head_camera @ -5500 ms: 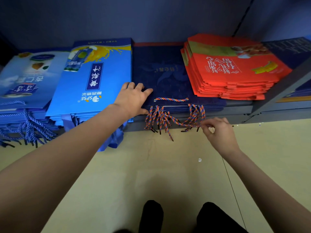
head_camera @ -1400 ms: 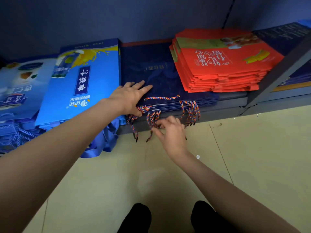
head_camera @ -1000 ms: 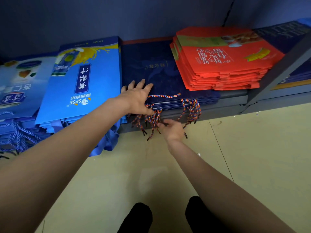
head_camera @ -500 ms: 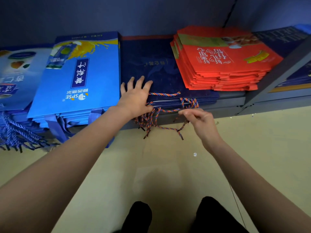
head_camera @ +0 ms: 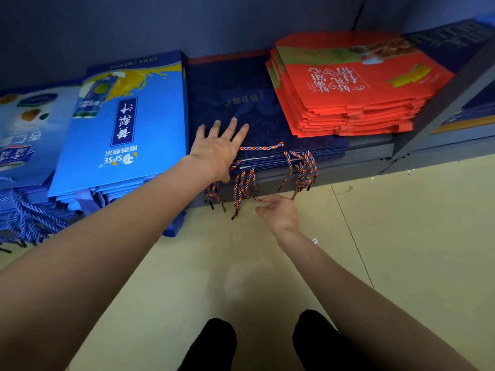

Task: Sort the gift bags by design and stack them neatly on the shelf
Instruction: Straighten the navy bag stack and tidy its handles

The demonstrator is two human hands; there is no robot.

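The pale blue bags (head_camera: pixel 21 135) are cut off by the left edge. The left hand (head_camera: pixel 218 151) covers part of the navy stack (head_camera: pixel 241 103), whose gold print is too faint to read.

Both forearms bare, no sleeves visible; left hand (head_camera: pixel 217 153) and right hand (head_camera: pixel 280 214) ungloved, no rings or watch seen. Black shoes (head_camera: pixel 211 344) at bottom centre of frame.

"SPSE" logo, upside down, on bright blue gift bag (head_camera: pixel 126 124).

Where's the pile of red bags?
In the head view, the red bags sit on the shelf's right part, overlapping the navy bags beside them.
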